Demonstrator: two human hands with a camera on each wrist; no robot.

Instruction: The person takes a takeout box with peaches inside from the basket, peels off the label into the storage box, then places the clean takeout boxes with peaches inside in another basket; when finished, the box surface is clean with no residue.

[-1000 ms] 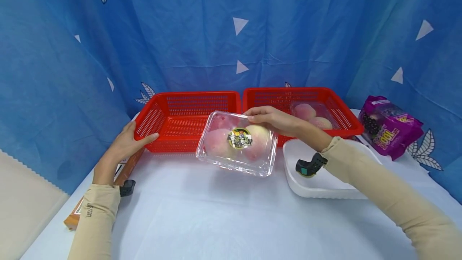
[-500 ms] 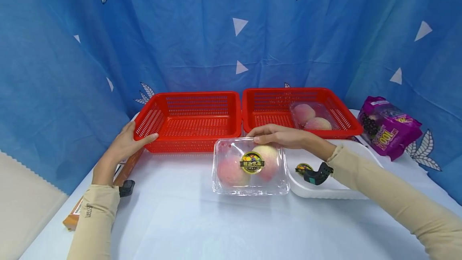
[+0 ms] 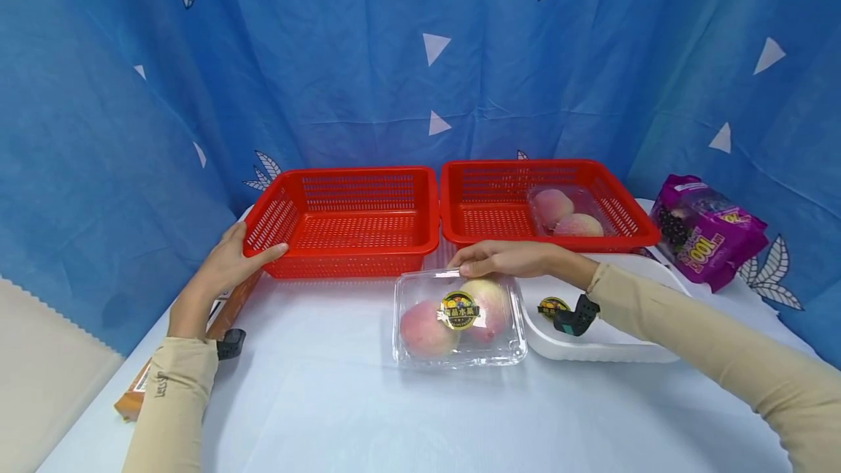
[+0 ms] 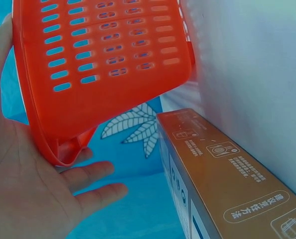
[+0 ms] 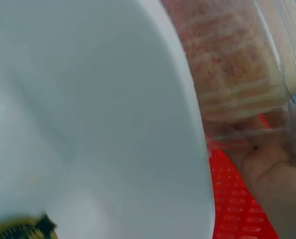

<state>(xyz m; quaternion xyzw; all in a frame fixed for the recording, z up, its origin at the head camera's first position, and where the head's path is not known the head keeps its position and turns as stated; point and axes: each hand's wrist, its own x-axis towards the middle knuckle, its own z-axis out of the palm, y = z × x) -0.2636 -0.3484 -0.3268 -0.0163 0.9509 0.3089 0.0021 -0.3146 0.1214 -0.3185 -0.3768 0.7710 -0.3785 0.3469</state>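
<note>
My right hand [image 3: 502,259] grips the far edge of a clear plastic clamshell box of peaches [image 3: 430,360], with a round black-and-yellow label on its lid. The box is low over the white table, beside a white tub [image 3: 601,351]; whether it touches the table is hard to tell. In the right wrist view the box [image 5: 237,55] is close to the tub's rim. My left hand [image 3: 226,265] rests against the front left corner of a red basket [image 3: 348,261]. The left wrist view shows its fingers [image 4: 95,196] fairly straight, reaching past the corner of that basket.
A second red basket [image 3: 486,239] stands alongside, holding another clear box of peaches [image 3: 570,214]. A purple bag [image 3: 712,228] lies at the far right. By the left forearm is a brown carton [image 3: 230,305]. A blue curtain [image 3: 368,57] hangs behind.
The right hand has brought the box of peaches down, nearer and slightly right, away from the baskets' front, levelling its tilt. The left hand has stayed at the basket corner.
</note>
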